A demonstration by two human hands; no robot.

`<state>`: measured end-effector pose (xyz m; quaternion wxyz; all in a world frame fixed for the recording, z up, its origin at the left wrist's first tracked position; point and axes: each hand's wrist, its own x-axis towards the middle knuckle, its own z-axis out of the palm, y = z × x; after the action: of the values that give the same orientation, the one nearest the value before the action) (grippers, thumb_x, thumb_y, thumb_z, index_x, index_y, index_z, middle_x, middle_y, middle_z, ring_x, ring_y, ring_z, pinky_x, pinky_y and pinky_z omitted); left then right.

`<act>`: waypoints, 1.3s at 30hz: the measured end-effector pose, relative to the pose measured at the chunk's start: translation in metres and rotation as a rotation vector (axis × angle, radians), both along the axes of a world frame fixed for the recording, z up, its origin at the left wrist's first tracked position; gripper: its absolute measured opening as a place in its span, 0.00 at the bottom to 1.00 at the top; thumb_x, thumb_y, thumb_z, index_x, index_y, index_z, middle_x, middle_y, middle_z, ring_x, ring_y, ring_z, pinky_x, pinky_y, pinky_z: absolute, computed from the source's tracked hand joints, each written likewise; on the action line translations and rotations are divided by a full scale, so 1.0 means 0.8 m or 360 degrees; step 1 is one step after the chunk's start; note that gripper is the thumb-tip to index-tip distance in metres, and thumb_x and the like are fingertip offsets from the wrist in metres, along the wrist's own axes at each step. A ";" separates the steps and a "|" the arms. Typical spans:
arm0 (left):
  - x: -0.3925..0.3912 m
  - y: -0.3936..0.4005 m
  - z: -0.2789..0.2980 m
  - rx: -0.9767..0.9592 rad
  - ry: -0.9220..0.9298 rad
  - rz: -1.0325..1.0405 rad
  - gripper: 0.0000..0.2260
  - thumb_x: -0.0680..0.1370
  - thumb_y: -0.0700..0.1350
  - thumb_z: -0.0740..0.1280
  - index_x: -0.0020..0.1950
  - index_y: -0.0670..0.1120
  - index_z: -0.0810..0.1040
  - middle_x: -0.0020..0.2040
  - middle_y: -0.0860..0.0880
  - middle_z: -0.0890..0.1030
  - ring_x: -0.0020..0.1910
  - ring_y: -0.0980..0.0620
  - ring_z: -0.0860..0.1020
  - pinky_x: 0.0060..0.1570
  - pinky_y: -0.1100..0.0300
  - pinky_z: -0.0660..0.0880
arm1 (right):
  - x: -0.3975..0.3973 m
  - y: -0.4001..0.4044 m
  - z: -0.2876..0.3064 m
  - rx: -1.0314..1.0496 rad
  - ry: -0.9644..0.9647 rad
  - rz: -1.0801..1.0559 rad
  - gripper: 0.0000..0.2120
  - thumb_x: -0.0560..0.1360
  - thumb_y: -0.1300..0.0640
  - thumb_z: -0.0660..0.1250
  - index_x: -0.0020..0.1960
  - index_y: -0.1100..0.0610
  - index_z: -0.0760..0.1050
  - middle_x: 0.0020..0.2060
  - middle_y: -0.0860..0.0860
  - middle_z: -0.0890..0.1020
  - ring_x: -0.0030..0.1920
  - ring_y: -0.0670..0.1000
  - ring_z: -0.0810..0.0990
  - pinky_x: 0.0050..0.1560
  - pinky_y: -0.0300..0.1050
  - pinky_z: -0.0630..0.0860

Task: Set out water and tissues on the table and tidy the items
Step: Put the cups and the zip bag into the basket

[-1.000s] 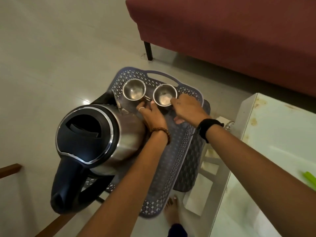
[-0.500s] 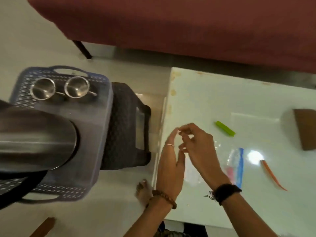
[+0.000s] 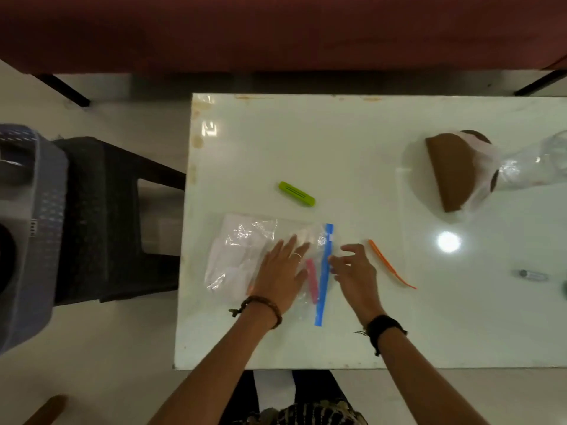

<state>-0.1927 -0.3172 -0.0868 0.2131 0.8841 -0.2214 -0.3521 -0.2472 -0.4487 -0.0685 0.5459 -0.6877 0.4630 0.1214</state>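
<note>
A clear zip bag [image 3: 242, 253] with a blue seal strip [image 3: 324, 271] lies flat on the white table [image 3: 337, 142], with white tissues and a pink stick [image 3: 312, 280] inside. My left hand [image 3: 282, 274] rests flat on the bag, fingers straight. My right hand [image 3: 356, 271] hovers just right of the blue strip, fingers loosely bent and fingertips at the strip. Whether it pinches the strip I cannot tell.
A green clip [image 3: 296, 194] lies above the bag and an orange stick [image 3: 391, 265] to its right. A brown holder [image 3: 451, 170] and a clear plastic bottle [image 3: 534, 164] stand far right. A dark stool [image 3: 107, 216] and the grey tray [image 3: 33, 234] sit left; a red sofa [image 3: 276, 29] behind.
My view swung right from the tray with the kettle and steel cups to the table. Both hands left the cups and came down onto the zip bag.
</note>
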 end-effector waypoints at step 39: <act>0.154 0.083 0.151 -0.1264 0.0158 0.1857 0.10 0.79 0.44 0.59 0.38 0.49 0.72 0.37 0.51 0.73 0.34 0.58 0.74 0.31 0.69 0.77 | -0.004 0.105 0.111 0.0229 -0.0659 0.0569 0.31 0.63 0.39 0.73 0.64 0.39 0.68 0.61 0.34 0.75 0.63 0.39 0.72 0.63 0.40 0.70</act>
<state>-0.0693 -0.2508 0.0344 0.6833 0.6967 0.1869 -0.1129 -0.2503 -0.3648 0.0205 0.6462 -0.7281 0.2030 0.1053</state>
